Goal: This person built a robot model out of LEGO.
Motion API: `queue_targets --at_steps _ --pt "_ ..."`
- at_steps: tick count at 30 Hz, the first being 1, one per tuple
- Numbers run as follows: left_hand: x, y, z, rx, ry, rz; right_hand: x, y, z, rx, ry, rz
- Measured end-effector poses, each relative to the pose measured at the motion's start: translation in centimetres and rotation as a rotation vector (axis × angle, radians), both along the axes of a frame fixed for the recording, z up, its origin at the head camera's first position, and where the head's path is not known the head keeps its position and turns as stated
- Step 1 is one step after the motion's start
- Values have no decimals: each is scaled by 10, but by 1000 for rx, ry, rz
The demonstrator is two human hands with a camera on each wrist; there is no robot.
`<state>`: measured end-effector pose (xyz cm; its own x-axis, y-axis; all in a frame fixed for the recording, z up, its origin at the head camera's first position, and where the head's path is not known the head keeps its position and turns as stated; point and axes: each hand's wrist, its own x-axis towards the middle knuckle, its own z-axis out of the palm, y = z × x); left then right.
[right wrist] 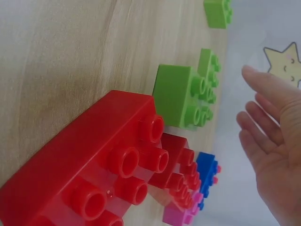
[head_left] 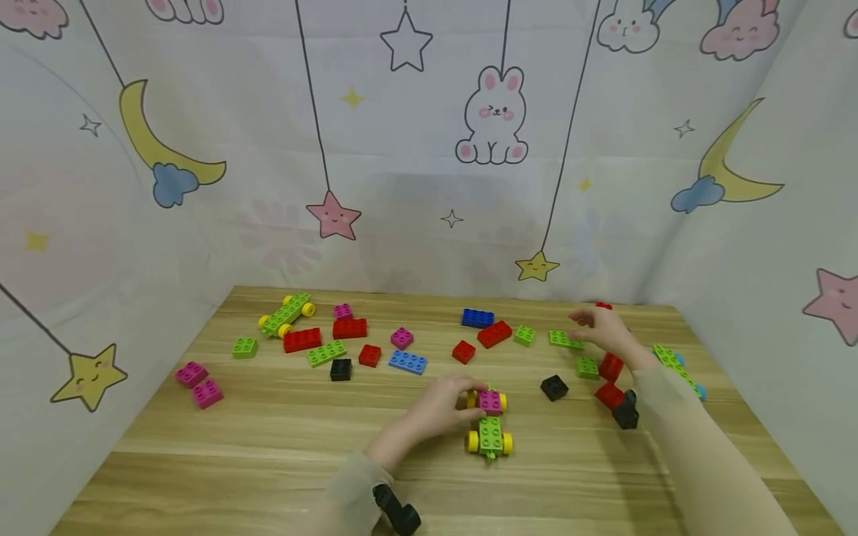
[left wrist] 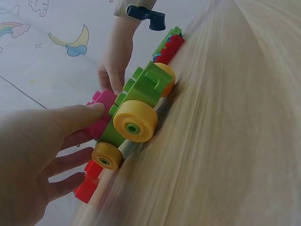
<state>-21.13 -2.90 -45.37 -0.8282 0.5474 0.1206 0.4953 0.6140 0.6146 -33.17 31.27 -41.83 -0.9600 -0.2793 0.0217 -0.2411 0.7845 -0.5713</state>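
Note:
A small toy car with a green base (head_left: pixel 490 434) and yellow wheels stands on the table, a pink brick (head_left: pixel 490 402) set on its far part. My left hand (head_left: pixel 439 408) holds the car at the pink brick. In the left wrist view the thumb (left wrist: pixel 84 115) lies on the pink brick's side, with the other fingers beyond it. My right hand (head_left: pixel 606 335) hovers over the right-hand bricks, its fingers loosely bent and holding nothing. Nearest to it are a flat green brick (head_left: pixel 565 340), a green brick (head_left: pixel 587 368) and a red brick (head_left: pixel 611 366).
A second green car base (head_left: pixel 287 316) with yellow wheels stands at the back left. A green base with blue wheels (head_left: pixel 675 370) is at the right. Between them lie several loose bricks, including a black brick (head_left: pixel 554 387) and a light blue brick (head_left: pixel 407 362). A printed curtain (head_left: pixel 415 246) encloses the table.

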Motion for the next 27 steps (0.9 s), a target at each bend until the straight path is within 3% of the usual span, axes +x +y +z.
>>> queue_targets --at_steps 16,27 --pt "-1 -1 -3 7 10 -4 -12 -6 -17 57 -119 9" --pt "0 0 -2 -7 13 4 -9 -10 -17 139 -114 20"
